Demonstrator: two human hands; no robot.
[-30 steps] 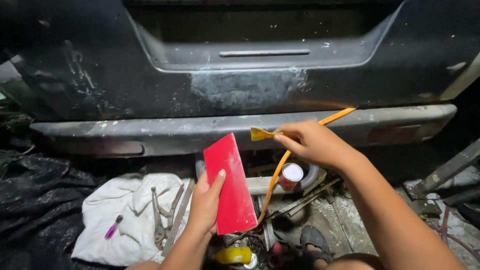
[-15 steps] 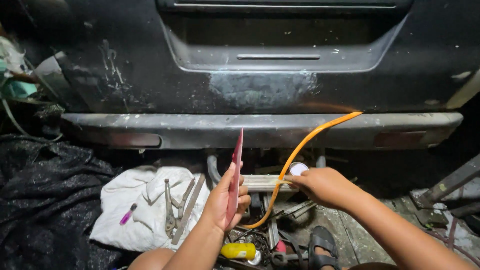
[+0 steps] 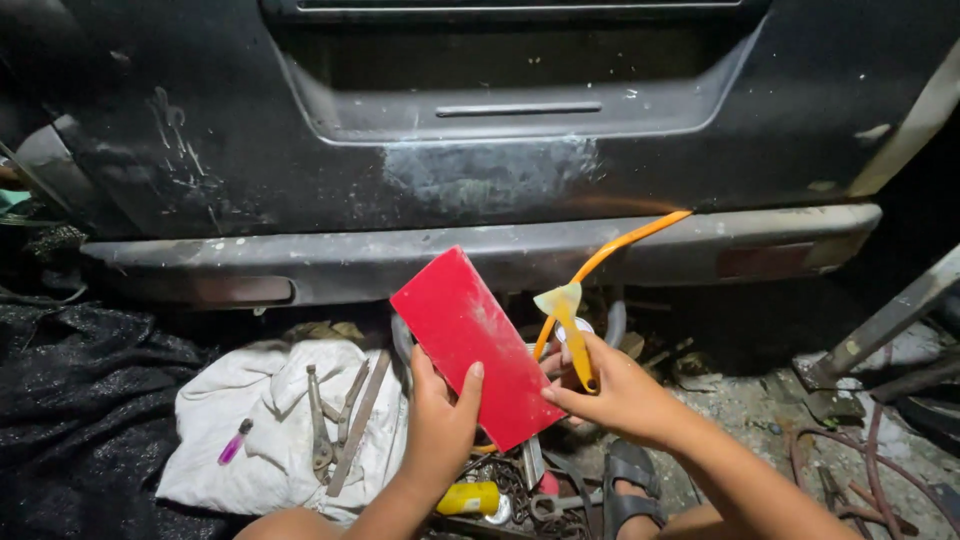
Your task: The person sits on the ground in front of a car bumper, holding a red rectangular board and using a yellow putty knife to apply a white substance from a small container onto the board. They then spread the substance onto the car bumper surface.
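Observation:
My left hand [image 3: 440, 420] grips the lower edge of a flat red rectangular board [image 3: 478, 345], tilted with its face toward me. My right hand [image 3: 618, 395] holds a small yellow putty spatula [image 3: 566, 322] by its handle, the blade pointing up beside the board's right edge. In front of me is the rear of a dark car with a patch of grey filler [image 3: 490, 178] on the panel above the grey bumper [image 3: 480, 255].
An orange hose [image 3: 625, 242] runs from the bumper down behind my right hand. A white cloth [image 3: 270, 430] at the left carries pliers [image 3: 320, 420] and metal tools. A black sheet [image 3: 70, 400] lies far left. A yellow object [image 3: 470, 497] and a sandal [image 3: 630, 470] are below.
The red board has turned from edge-on to face-on. My right hand has come up from the ground holding the yellow spatula next to the board.

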